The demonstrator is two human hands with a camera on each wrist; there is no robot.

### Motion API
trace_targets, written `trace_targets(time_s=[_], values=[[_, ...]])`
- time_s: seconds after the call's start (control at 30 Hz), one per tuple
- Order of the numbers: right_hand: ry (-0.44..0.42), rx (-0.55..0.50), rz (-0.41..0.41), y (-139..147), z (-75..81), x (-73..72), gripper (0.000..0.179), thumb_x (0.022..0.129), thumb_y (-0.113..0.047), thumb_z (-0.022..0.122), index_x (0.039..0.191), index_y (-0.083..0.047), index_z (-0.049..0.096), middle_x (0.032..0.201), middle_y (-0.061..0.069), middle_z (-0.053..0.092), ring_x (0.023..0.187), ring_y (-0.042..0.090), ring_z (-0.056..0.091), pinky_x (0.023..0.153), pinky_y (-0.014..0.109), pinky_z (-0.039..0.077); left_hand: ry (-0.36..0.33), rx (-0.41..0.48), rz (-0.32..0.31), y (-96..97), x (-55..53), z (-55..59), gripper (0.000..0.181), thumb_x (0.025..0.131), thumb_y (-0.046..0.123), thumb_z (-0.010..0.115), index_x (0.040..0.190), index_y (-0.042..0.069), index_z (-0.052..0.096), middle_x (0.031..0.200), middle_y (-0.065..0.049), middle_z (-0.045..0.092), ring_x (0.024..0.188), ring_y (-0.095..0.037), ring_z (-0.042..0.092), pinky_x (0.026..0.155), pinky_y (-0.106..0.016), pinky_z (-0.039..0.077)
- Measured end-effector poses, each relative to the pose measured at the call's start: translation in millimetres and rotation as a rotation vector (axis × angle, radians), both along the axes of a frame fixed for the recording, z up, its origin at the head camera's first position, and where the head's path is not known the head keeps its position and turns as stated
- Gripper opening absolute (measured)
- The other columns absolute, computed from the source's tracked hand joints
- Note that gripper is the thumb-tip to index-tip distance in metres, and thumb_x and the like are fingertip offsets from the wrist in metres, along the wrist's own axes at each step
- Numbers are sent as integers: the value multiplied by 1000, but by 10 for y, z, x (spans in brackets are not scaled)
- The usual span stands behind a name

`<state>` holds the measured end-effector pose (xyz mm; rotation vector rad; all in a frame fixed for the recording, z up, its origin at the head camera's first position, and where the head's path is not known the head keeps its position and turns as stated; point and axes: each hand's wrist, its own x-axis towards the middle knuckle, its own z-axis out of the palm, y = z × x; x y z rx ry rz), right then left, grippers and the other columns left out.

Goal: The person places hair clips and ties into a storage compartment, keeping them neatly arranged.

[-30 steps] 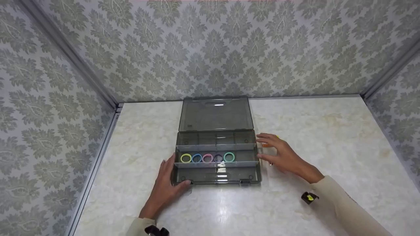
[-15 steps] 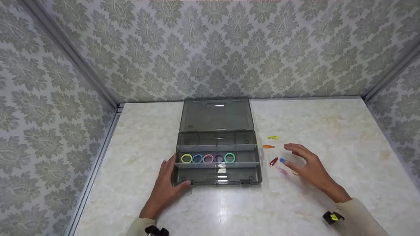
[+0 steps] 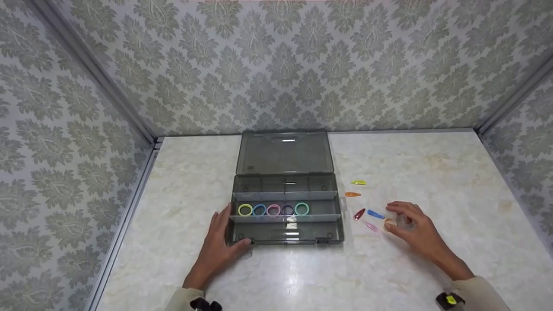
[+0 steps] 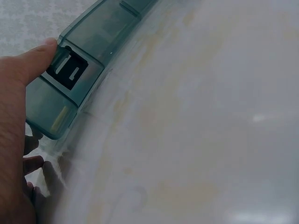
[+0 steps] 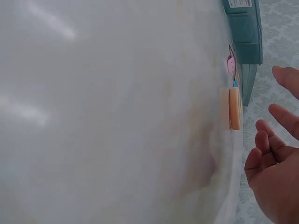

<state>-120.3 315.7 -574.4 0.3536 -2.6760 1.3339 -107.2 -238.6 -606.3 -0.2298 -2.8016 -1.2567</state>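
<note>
A smoky clear compartment box [image 3: 287, 230] lies on the table with its lid [image 3: 286, 152] tipped back. My left hand [image 3: 218, 246] holds its front left corner, the thumb by a front latch [image 4: 67, 67] in the left wrist view. Several coloured hair ties, including a yellow hair tie [image 3: 245, 215], line the middle compartment. My right hand [image 3: 417, 229] hovers, fingers parted, around a peach hair tie [image 5: 235, 108]; the right wrist view shows a gap between them. Near it lie a blue hair clip [image 3: 375, 214], a pink hair clip [image 3: 370, 226] and a red hair clip [image 3: 359, 214].
An orange hair clip [image 3: 353, 194] and a yellow-green hair clip [image 3: 358, 182] lie to the right of the box. Patterned wall panels [image 3: 285, 65] stand behind and at both sides of the pale marbled table [image 3: 453, 181].
My right hand has moved from the box's right side rightward and nearer to me, over to the peach hair tie, uncovering the hair clips. My left hand stays on the box.
</note>
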Motion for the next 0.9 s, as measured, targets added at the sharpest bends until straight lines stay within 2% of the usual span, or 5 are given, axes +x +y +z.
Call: trace_targets(time_s=[0.17, 0.3, 0.43, 0.6, 0.9], values=[[-46, 28, -18, 44, -41, 3, 44, 99, -24, 87, 139, -11, 75, 145, 5, 67, 128, 3, 48, 94, 17, 43, -18, -3, 13, -2, 15, -2, 117, 91, 60, 86, 178, 18, 20, 181, -13, 30, 168, -49, 13, 133, -69, 14], [-96, 35, -34, 72, -60, 10, 46, 100, -30, 86, 140, -12, 74, 142, 4, 68, 127, 1, 48, 96, 11, 41, -14, -6, 14, 0, 16, 0, 116, 92, 59, 86, 178, 18, 20, 181, -12, 30, 168, -49, 12, 134, -69, 14], [-110, 56, -47, 96, -80, 10, 47, 98, -31, 87, 139, -11, 74, 139, 5, 69, 127, 4, 47, 100, 4, 36, -24, 0, 19, 11, 21, 13, 116, 92, 58, 86, 178, 19, 20, 180, -12, 30, 168, -49, 11, 133, -69, 14], [-51, 79, -30, 124, -141, 10, 45, 94, -24, 92, 134, -10, 76, 135, 6, 70, 126, 13, 45, 102, 3, 30, -56, -2, 31, 17, 34, 29, 117, 91, 61, 86, 178, 20, 20, 181, -12, 29, 168, -50, 9, 132, -72, 15], [117, 109, 9, 157, -307, 4, 45, 86, -7, 96, 128, -9, 78, 134, 7, 68, 126, 15, 45, 105, 4, 28, -47, 4, 20, 1, 26, 7, 116, 91, 61, 86, 178, 22, 20, 181, -11, 29, 167, -53, 9, 130, -76, 17]])
